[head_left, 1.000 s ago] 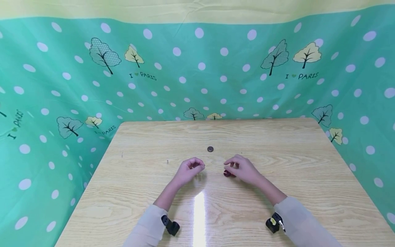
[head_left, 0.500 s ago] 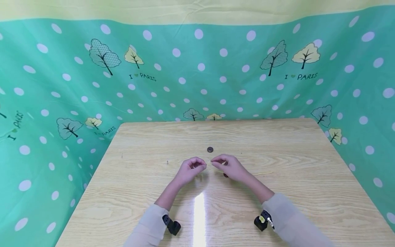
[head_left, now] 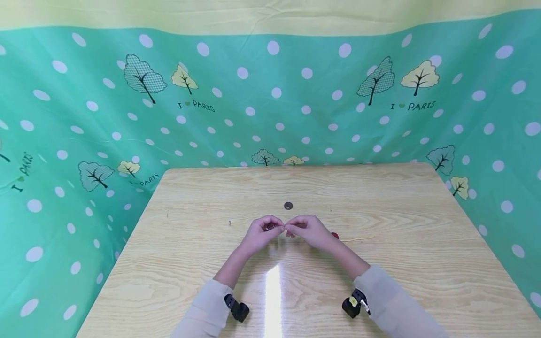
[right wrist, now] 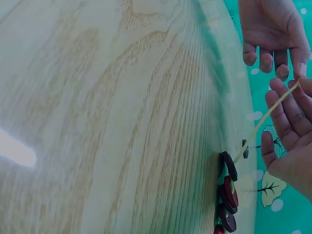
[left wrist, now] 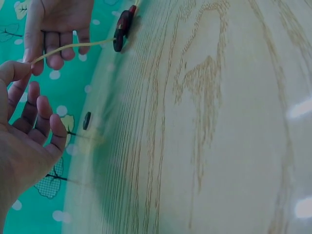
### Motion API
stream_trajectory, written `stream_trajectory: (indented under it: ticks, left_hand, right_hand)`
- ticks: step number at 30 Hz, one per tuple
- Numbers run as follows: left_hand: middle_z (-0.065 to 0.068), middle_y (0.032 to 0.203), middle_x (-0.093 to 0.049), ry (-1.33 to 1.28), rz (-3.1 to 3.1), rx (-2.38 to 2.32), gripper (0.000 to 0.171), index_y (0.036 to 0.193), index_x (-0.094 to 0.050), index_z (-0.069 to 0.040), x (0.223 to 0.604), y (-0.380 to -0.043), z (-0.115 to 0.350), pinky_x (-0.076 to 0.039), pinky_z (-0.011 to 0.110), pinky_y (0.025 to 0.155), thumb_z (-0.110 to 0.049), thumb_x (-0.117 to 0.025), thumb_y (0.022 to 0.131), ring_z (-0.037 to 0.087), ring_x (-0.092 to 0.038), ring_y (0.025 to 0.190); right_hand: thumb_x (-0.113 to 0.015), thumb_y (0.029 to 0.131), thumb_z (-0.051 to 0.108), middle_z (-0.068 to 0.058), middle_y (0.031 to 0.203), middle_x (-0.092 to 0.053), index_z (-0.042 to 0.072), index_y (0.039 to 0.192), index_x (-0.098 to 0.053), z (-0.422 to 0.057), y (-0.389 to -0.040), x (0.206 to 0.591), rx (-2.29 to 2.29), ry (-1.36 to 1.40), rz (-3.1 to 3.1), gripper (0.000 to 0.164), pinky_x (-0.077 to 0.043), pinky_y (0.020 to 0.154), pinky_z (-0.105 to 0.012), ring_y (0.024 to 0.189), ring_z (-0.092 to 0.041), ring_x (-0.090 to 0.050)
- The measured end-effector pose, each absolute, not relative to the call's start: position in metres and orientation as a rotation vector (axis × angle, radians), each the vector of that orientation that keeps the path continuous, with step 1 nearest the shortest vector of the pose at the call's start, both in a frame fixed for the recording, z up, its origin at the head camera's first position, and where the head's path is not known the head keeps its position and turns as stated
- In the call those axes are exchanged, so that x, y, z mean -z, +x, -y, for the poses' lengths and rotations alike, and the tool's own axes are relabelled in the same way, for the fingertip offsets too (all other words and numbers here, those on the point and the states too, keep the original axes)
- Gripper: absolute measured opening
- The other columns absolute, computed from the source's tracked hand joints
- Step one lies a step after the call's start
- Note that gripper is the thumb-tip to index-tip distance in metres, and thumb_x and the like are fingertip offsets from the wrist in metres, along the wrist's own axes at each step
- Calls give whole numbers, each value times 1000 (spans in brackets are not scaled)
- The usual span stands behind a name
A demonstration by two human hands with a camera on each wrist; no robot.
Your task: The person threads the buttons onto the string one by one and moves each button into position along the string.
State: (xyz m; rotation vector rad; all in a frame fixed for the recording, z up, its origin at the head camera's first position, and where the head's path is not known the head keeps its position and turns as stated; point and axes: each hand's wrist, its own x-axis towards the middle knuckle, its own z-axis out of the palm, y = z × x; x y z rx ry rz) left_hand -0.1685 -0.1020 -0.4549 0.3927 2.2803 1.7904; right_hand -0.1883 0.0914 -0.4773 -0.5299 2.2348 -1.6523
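Observation:
A yellow string (left wrist: 73,46) runs through several dark red and black buttons (right wrist: 228,195) bunched together on the table. The thumb and forefinger of my left hand (head_left: 261,233) pinch the string's end above the table. My right hand (head_left: 310,231) meets it there, its thumb and forefinger also pinching the string, the fingertips of both hands touching. The other fingers of both hands are loosely bent. In the head view the right wrist hides most of the threaded buttons, and one red button (head_left: 335,235) shows beside it. The string's tail (head_left: 359,238) trails off to the right.
A single dark button (head_left: 288,205) lies on the wooden table (head_left: 203,277) beyond my hands. A tiny bit (head_left: 230,222) lies left of them. A green dotted curtain (head_left: 236,103) surrounds the table's back and sides. Black cameras sit on both wrists.
My right hand has moved left from beside the threaded buttons to my left hand's fingertips. A red button now shows behind the right wrist. The left hand has barely moved.

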Motion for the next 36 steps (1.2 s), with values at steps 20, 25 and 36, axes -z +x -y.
stream_trajectory:
  ticks: [20, 25, 36]
  left_hand:
    - [3, 85, -64, 373, -2366, -1755, 16, 96, -66, -6, 490, -187, 100, -47, 21, 61, -18, -64, 85, 10, -54, 72]
    - [3, 94, -65, 255, -2484, -1620, 17, 99, -66, -11, 492, -199, 100, -49, 25, 64, -24, -65, 87, 13, -56, 79]
    - [8, 110, -60, 213, -2919, -976, 39, 118, -63, -13, 498, -233, 90, -50, 38, 82, -31, -68, 84, 23, -56, 98]
  right_hand:
    - [-64, 89, 21, -18, 82, -68, 2, 98, -68, -95, -187, 477, 1722, -318, -2289, 22, -50, 65, -26, 84, -35, -66]
    - [-63, 90, 21, -21, 83, -68, -2, 103, -66, -98, -188, 479, 1742, -264, -2262, 27, -38, 48, -18, 83, -39, -63]
    - [-60, 91, 18, -24, 87, -67, -5, 104, -64, -101, -183, 467, 1725, -211, -2238, 26, -40, 47, -22, 63, -17, -53]
